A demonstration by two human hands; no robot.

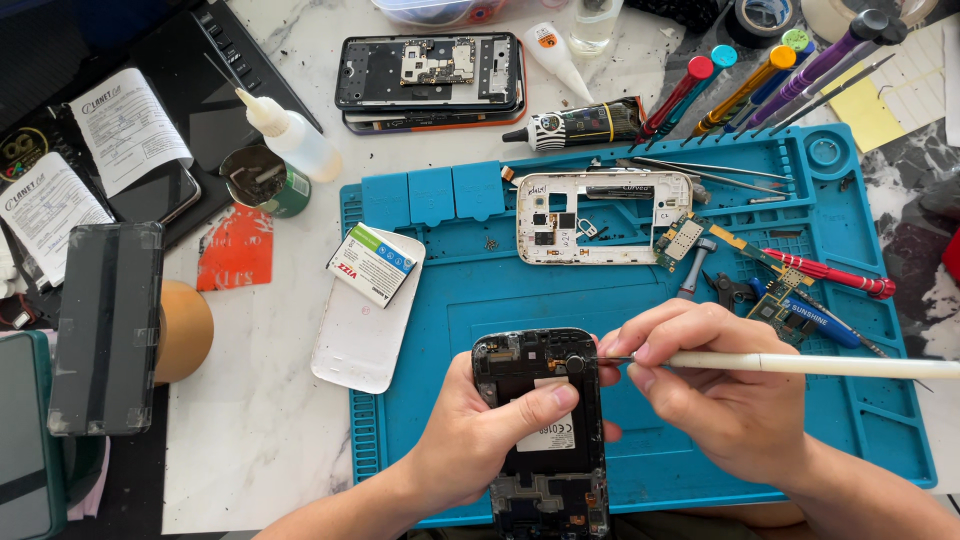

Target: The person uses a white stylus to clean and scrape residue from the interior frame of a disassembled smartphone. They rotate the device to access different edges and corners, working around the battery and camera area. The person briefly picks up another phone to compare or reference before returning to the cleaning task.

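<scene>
Phone chassis [545, 430], black and opened, is held over the blue mat [640, 300] by the left hand [480, 435], thumb laid on its middle; a white-handled tool [800, 365] is gripped by the right hand [715, 390], its tip touching the top edge of the chassis

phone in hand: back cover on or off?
Off. The phone in the left hand shows bare frame and components; a white back cover lies apart at the mat's edge.

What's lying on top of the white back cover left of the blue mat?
A small phone battery with a green and white label lies across the top end of the white back cover, overhanging its edge. The cover's lower part is bare; whatever is under the battery is hidden.
</scene>
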